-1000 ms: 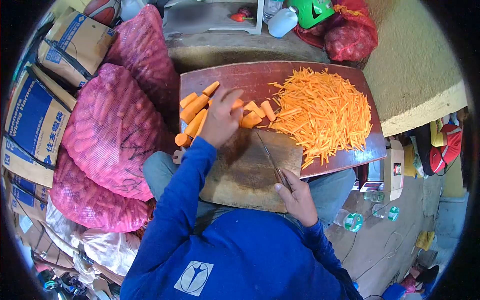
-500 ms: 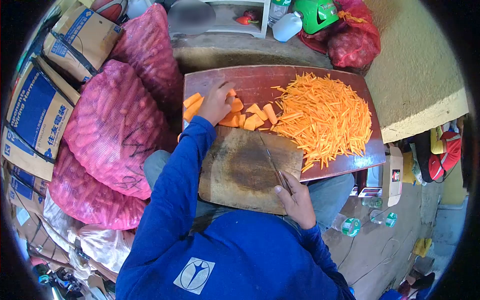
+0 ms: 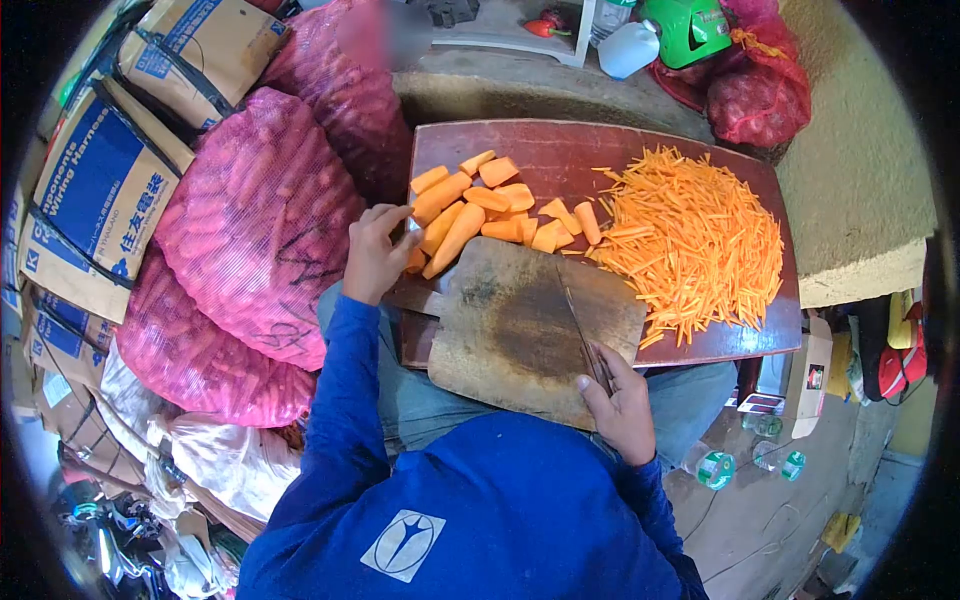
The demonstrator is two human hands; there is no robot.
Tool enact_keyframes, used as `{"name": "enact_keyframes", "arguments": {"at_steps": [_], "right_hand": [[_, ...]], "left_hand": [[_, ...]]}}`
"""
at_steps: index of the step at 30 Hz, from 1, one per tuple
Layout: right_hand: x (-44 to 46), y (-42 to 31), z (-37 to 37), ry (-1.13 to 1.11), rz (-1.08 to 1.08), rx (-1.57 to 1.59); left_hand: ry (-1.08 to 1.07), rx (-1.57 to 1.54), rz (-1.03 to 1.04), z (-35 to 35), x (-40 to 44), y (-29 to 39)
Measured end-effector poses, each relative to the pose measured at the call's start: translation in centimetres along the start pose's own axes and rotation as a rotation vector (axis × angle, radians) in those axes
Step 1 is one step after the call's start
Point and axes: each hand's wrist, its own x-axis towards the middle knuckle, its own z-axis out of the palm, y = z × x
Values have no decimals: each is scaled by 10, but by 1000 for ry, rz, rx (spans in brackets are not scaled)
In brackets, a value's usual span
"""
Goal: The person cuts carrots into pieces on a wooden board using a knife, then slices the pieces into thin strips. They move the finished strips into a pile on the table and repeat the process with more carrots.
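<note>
My right hand is closed round the handle of a knife, its thin dark blade lying over the wooden cutting board. The board is worn, with a dark stain in the middle. At the table's left edge, my left hand has its thumb and fingers apart, close beside the peeled carrots. A small bright patch shows between those fingertips, too small to make out. Cut carrot chunks lie behind the board. A large heap of carrot strips covers the right side of the table.
The red-brown table bears the carrots and part of the board. Pink mesh sacks full of carrots and strapped cardboard boxes crowd the left. A red net bag stands at the back right. Plastic bottles lie on the floor at right.
My left hand has moved from over the carrot chunks to the table's left edge, uncovering whole carrots. The view has shifted left. My right hand still holds the knife over the board.
</note>
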Motion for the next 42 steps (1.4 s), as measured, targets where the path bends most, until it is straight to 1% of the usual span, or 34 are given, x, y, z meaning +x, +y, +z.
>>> {"name": "enact_keyframes", "arguments": {"at_steps": [2,3,5,9,11,12,14,15,17,18,20,21,23,27,30,32,33,34,36,37,39,40,42], "right_hand": [[1,-8,-3,-12,-14,-63],[2,-8,-3,-10,-13,-63],[1,-8,-6,-34,42,-67],[-1,3,-3,-6,7,-19],[1,-1,-3,-26,0,-52],[0,1,-2,-24,-3,-51],[-1,7,0,-7,-16,-36],[0,6,0,-3,-18,-36],[0,2,-1,-21,-9,-49],[0,0,-1,-22,-8,-51],[0,-3,1,-39,-8,-60],[-1,-4,2,-43,-9,-62],[-1,-3,4,-43,-36,-114],[-3,-1,6,-27,-56,-162],[-4,-2,5,-36,-65,-175],[-3,-2,6,-39,-86,-174],[-3,-2,6,-43,-87,-173],[-3,-1,7,-40,-89,-190],[-2,-1,7,-38,-89,-205],[-2,-2,8,-33,-84,-191],[-3,-3,8,-28,-79,-176],[-3,-4,7,-37,-78,-174],[-2,-4,6,-37,-74,-173]], "left_hand": [[53,219,29,-1,-15,10],[52,218,30,-3,-20,14],[-18,205,-13,-3,-25,20],[-37,143,-8,15,-29,5],[-135,-10,-130,29,-26,-10],[-134,-9,-128,40,-27,-16],[-4,-416,-373,61,-26,-17],[-5,-417,-368,64,-23,-10],[85,-296,-337,69,-23,3],[85,-297,-338,74,-23,3],[191,-462,-319,83,-18,-1],[195,-463,-322,84,-16,-1],[203,-286,-257,85,-10,-2],[239,-206,-205,87,-7,0],[275,-303,-237,85,-8,4],[277,-449,-330,68,-5,20],[284,-496,-339,66,-5,20],[286,-493,-341,64,-4,19],[346,-630,-220,60,-3,16],[343,-627,-222,59,-3,14],[328,-808,-331,57,-4,6],[327,-808,-328,57,-6,1],[381,-869,-398,57,-12,0]]}}
